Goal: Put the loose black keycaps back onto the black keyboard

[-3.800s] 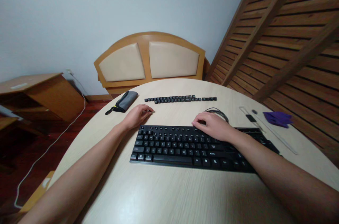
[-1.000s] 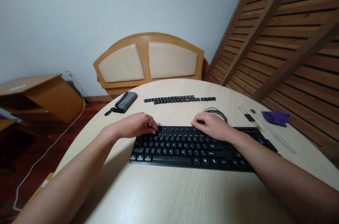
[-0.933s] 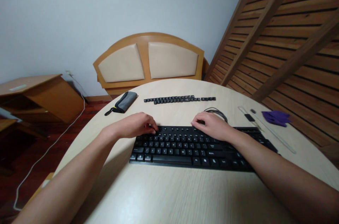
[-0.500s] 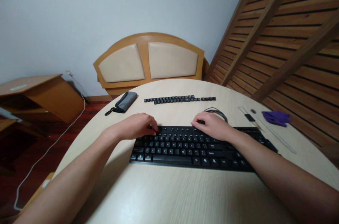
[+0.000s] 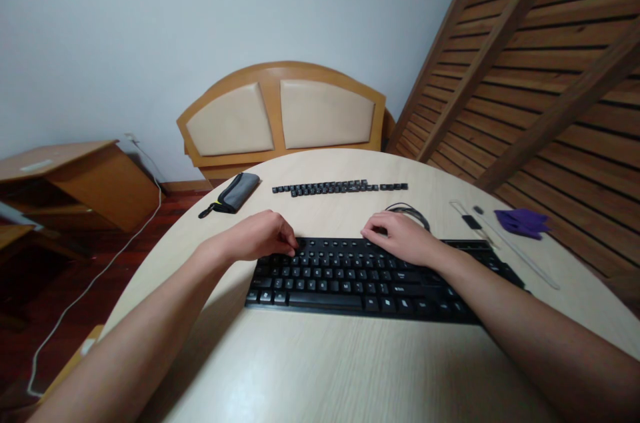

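Observation:
A black computer keyboard (image 5: pixel 325 302) lies flat on the table in front of me. Over its upper left corner, my left hand (image 5: pixel 263 236) has thumb and fingers pinched together at the top row of keys; whatever is between the fingertips is too small to make out. My right hand (image 5: pixel 400 236) rests on the keyboard's far edge right of the middle, fingers curled against it, its wrist and forearm covering part of the right-hand keys. Small pale spots show along the upper rows, where keycaps appear to be off. Beyond the keyboard, loose black keycaps (image 5: pixel 330 188) lie lined up in rows.
A grey zipped pouch (image 5: pixel 243 193) lies at the table's left. Behind my right hand is a coiled black cable (image 5: pixel 413 212). At the right are a wire tool with a black handle (image 5: pixel 471 222), a white brush-like stick (image 5: pixel 520 249) and a purple cloth (image 5: pixel 523 221).
My left hand has lifted very slightly and shifted a little, still pinched over the same corner. My right hand and the keyboard have stayed put.

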A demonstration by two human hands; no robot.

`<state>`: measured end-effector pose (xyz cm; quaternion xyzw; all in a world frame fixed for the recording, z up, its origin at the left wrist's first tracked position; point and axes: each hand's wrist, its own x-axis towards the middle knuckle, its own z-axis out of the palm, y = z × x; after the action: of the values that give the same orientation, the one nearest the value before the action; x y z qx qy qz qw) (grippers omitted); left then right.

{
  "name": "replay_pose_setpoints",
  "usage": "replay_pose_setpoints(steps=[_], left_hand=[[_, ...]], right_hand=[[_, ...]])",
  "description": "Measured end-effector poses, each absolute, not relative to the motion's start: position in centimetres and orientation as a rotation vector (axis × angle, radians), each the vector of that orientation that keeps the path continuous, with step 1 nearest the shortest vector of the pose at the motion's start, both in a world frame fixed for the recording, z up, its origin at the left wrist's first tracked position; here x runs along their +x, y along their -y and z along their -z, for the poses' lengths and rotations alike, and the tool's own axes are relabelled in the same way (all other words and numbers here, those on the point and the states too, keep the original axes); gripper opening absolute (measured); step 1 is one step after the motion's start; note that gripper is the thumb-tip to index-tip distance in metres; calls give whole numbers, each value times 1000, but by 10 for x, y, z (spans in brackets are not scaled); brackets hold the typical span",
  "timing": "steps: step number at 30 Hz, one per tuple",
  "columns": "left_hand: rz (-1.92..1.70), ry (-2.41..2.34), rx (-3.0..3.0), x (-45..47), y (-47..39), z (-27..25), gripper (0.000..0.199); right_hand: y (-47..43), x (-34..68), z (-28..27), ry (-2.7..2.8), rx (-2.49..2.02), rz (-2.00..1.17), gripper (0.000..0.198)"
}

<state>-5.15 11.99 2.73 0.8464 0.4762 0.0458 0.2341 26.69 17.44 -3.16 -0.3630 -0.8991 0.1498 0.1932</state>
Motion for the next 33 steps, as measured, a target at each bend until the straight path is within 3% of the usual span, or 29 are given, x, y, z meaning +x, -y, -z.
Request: replay_pose_setpoints(steps=[13,16,18,23,33], left_hand=[[-55,-1280,2257,-49,-120,-30,12],[-175,-1242,2210,-52,-125,-29,24],[-364,-1338,2242,-55,-133,-21,34],[-796,-1489,2350,-68,-161,17,37],[-654,-1551,2596,-86,-189,60,49]], right_hand=[[-176,267,33,2527,-1000,-424,26],[-176,267,33,2525,-997,-420,26],[-176,267,34,2522,-997,-418,25],[-176,267,34,2513,-1002,-419,26],[-176,267,35,2511,-1006,-424,25]])
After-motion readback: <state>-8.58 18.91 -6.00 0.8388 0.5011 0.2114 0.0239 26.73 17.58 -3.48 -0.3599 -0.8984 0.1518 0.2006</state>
